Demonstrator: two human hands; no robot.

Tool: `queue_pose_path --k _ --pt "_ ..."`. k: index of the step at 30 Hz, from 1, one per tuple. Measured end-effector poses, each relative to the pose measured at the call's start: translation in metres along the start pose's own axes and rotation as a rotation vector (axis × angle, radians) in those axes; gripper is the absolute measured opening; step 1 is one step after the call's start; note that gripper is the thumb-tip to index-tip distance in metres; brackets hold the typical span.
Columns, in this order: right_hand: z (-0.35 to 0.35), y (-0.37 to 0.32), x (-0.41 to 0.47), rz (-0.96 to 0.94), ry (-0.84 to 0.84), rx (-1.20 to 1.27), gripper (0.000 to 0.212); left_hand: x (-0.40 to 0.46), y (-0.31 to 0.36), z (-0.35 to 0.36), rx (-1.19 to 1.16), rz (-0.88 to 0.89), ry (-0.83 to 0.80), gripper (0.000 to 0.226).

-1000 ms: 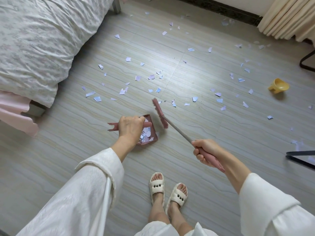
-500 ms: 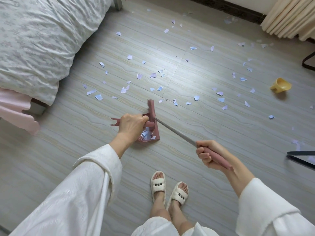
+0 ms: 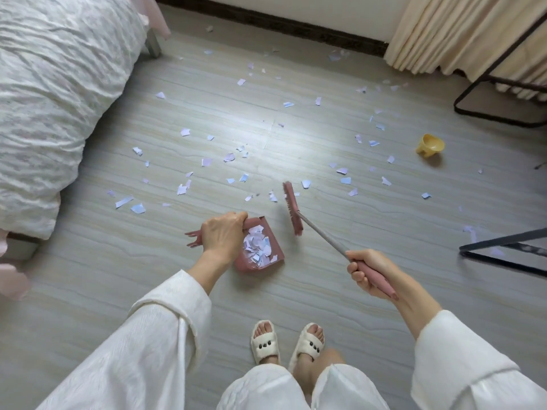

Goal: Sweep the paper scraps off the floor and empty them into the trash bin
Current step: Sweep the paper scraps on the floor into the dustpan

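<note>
Broom (image 3: 292,212) now off scrap-heaped pink dustpan (image 3: 268,255)

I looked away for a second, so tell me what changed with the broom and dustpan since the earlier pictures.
The broom head, which was against the dustpan mouth half a second ago, has swung back out to the pan's right, toward the loose paper scraps. The right hand still grips the broom handle and the left hand still holds the dustpan handle. The scraps already in the pan stay there.

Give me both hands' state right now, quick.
Left hand: closed, fingers curled round the handle of the pink plastic dustpan full of paper scraps.
Right hand: closed, gripping the long-handled pink broom.
</note>
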State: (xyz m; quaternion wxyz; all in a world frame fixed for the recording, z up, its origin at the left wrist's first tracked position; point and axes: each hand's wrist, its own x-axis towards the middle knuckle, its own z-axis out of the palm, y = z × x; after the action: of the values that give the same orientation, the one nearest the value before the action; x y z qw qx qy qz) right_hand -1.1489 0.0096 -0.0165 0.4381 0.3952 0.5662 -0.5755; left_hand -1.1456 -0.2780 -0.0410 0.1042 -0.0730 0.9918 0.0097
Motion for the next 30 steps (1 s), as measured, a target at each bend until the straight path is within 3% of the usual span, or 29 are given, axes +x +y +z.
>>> queue_pose_path --k 6,17,23,30 --pt "-0.085 -0.029 -0.006 -0.029 0.118 0.172 0.026 0.057 0.098 -0.024 -0.074 0.103 0.039 0.013" --pt "-0.314 -0.134 0.057 -0.173 0.466 0.437 0.028 0.197 0.365 -0.04 -0.239 0.292 0.101 0.027" --pt "-0.445 -0.202 0.116 -0.158 0.668 0.411 0.028 0.277 0.515 -0.048 -0.283 0.362 0.103 0.031" --pt "-0.538 -0.236 0.171 -0.05 0.834 0.361 0.014 0.338 0.622 -0.038 -0.258 0.502 0.114 0.033"
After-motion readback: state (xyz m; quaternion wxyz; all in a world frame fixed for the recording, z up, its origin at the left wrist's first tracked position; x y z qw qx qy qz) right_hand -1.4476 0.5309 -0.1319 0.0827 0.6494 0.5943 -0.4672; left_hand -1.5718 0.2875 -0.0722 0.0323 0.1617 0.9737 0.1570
